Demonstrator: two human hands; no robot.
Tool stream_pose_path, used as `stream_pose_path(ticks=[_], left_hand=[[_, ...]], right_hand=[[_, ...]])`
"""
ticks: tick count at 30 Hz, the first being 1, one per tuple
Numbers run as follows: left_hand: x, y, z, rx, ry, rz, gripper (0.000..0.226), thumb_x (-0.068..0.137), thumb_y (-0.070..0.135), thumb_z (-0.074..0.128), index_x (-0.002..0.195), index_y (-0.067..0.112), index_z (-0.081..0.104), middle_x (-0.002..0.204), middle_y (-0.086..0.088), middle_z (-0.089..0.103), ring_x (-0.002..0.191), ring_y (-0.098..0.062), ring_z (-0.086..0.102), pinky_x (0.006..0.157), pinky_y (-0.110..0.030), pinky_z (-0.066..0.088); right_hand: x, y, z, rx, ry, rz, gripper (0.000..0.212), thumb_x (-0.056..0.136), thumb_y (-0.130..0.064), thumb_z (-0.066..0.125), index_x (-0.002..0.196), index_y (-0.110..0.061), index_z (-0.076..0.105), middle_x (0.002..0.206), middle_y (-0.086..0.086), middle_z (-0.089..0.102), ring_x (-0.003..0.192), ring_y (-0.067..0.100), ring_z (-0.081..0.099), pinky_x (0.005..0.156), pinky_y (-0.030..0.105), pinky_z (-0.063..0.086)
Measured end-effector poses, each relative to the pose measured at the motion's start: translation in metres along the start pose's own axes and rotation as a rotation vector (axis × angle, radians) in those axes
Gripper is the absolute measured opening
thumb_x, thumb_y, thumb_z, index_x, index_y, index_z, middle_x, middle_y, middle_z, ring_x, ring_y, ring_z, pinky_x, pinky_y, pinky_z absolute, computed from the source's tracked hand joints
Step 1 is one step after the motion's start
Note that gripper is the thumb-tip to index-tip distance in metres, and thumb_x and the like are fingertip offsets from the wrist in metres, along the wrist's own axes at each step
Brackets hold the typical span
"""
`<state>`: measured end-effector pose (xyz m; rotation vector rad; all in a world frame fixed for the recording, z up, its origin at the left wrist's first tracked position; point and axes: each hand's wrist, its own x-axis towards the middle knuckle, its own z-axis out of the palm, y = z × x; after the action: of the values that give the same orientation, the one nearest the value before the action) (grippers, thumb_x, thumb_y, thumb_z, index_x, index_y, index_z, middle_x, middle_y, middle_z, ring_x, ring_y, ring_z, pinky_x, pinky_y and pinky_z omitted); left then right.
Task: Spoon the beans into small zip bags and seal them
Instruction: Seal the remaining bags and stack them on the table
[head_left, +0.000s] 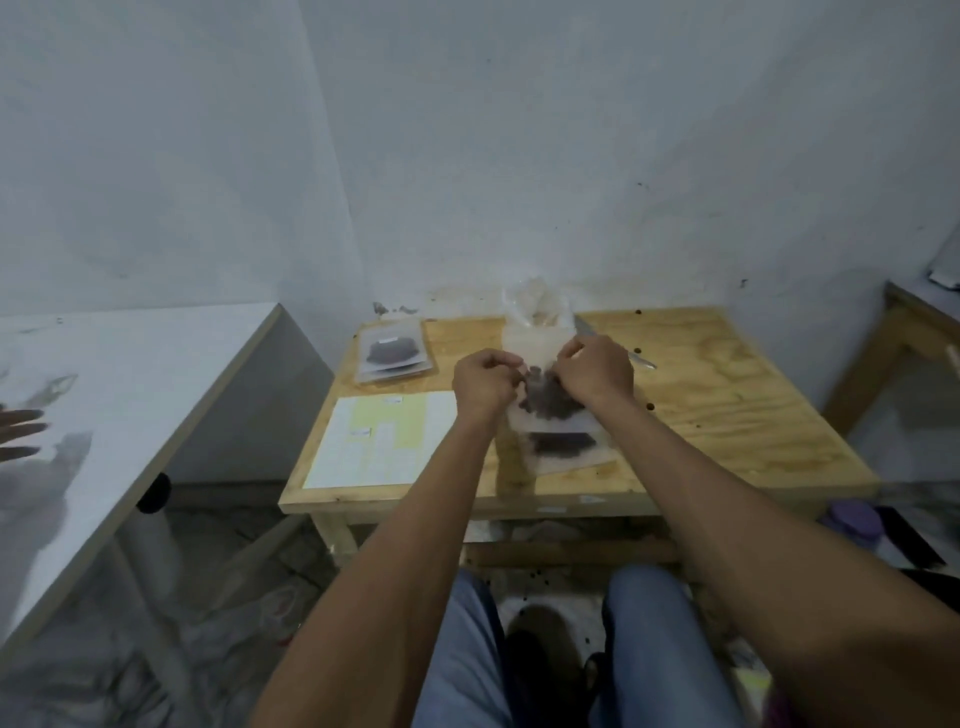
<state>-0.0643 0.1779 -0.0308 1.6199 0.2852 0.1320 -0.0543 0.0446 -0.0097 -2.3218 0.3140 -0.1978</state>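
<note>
Pale plywood forms the surface (727, 395), a small square table set against a white wall. At its centre, both hands work on one small clear zip bag (550, 405) that holds a clump of dark beans (553, 397). The left hand (485, 382) pinches the bag's top edge at its 9 o'clock side, fingers curled; the right hand (597, 371) pinches the same edge at the 3 o'clock side, so the two hands sit close together with the bag stretched between them. Just under this bag, toward 6 o'clock, lies another filled bag (563, 449), flat on the surface. At 10 o'clock rests a small stack of filled bags (393, 352). At 8 o'clock lies a white and yellow sheet of paper (379, 441). At 12 o'clock, against the wall, stands a larger crumpled clear bag (535, 309); the picture is too blurred to tell its contents.
</note>
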Motion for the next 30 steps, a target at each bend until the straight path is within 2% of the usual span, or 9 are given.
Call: stream_pose_path(ticks=[4,6,8,10,13,15,17,22,30], left_hand=[[0.012,0.022,-0.03,-0.181,-0.032,0.016,0.026,0.082,-0.011,0.064,0.08,0.013,0.073,0.095,-0.012,0.072,0.087,-0.027,0.066,0.069,-0.033,0.051],[0.013,0.029,-0.048,-0.202,-0.05,0.05,0.023,0.084,-0.009,0.065,0.087,0.012,0.073,0.092,-0.01,0.072,0.081,-0.023,0.066,0.063,-0.029,0.05],[0.015,0.033,-0.068,-0.208,-0.033,0.077,0.017,0.089,-0.004,0.065,0.1,0.008,0.069,0.086,-0.011,0.071,0.07,-0.02,0.065,0.058,-0.028,0.051],[0.024,0.029,-0.096,-0.143,0.026,0.083,0.016,0.092,0.005,0.068,0.108,0.007,0.065,0.085,-0.015,0.071,0.063,-0.021,0.063,0.057,-0.03,0.052],[0.037,0.014,-0.143,0.308,0.174,0.091,0.021,0.087,0.007,0.07,0.108,0.01,0.066,0.1,-0.02,0.072,0.072,-0.027,0.068,0.055,-0.028,0.049],[0.034,0.0,-0.169,0.678,0.256,0.048,0.029,0.086,0.007,0.07,0.115,0.009,0.066,0.112,-0.015,0.069,0.088,-0.029,0.066,0.061,-0.028,0.047],[0.027,-0.014,-0.185,0.921,0.285,-0.037,0.029,0.088,0.01,0.07,0.116,0.006,0.065,0.113,-0.013,0.067,0.087,-0.026,0.06,0.068,-0.032,0.046],[0.019,-0.033,-0.187,0.931,0.311,-0.082,0.041,0.087,0.007,0.072,0.127,0.007,0.059,0.122,-0.013,0.065,0.107,-0.032,0.063,0.078,-0.038,0.052],[0.017,-0.036,-0.175,0.835,0.376,-0.116,0.039,0.089,0.003,0.067,0.127,0.006,0.059,0.124,-0.015,0.065,0.109,-0.033,0.063,0.084,-0.038,0.052]], right_hand=[[0.007,-0.018,-0.004,0.587,-0.195,0.03,0.015,0.083,-0.011,0.078,0.084,-0.024,0.072,0.098,0.005,0.07,0.086,0.021,0.061,0.053,0.025,0.04],[0.006,-0.029,0.004,0.659,-0.266,0.014,0.019,0.086,-0.006,0.074,0.088,-0.025,0.073,0.097,0.006,0.07,0.087,0.022,0.063,0.054,0.025,0.043],[0.005,-0.042,0.015,0.724,-0.244,-0.001,0.021,0.086,-0.003,0.072,0.089,-0.023,0.074,0.098,0.004,0.071,0.093,0.019,0.064,0.066,0.026,0.049],[0.003,-0.052,0.025,0.782,-0.214,0.003,0.02,0.089,-0.001,0.069,0.095,-0.02,0.074,0.096,0.0,0.069,0.089,0.011,0.062,0.065,0.023,0.049],[0.003,-0.061,0.039,0.819,-0.2,0.023,0.02,0.089,-0.002,0.068,0.098,-0.019,0.074,0.096,-0.004,0.068,0.089,0.009,0.061,0.067,0.023,0.048],[0.003,-0.065,0.046,0.817,-0.211,0.024,0.021,0.088,-0.001,0.068,0.099,-0.018,0.074,0.094,-0.007,0.068,0.088,0.006,0.059,0.069,0.023,0.048],[0.002,-0.067,0.054,0.805,-0.224,0.017,0.021,0.088,-0.001,0.068,0.1,-0.017,0.074,0.093,-0.007,0.067,0.087,0.004,0.058,0.069,0.022,0.048],[-0.005,-0.072,0.072,0.773,-0.274,0.01,0.02,0.087,-0.003,0.068,0.099,-0.018,0.074,0.105,0.003,0.071,0.09,0.012,0.062,0.067,0.025,0.048],[-0.01,-0.071,0.084,0.716,-0.297,-0.011,0.021,0.086,-0.004,0.068,0.1,-0.018,0.075,0.102,0.001,0.071,0.09,0.016,0.063,0.066,0.027,0.048]])
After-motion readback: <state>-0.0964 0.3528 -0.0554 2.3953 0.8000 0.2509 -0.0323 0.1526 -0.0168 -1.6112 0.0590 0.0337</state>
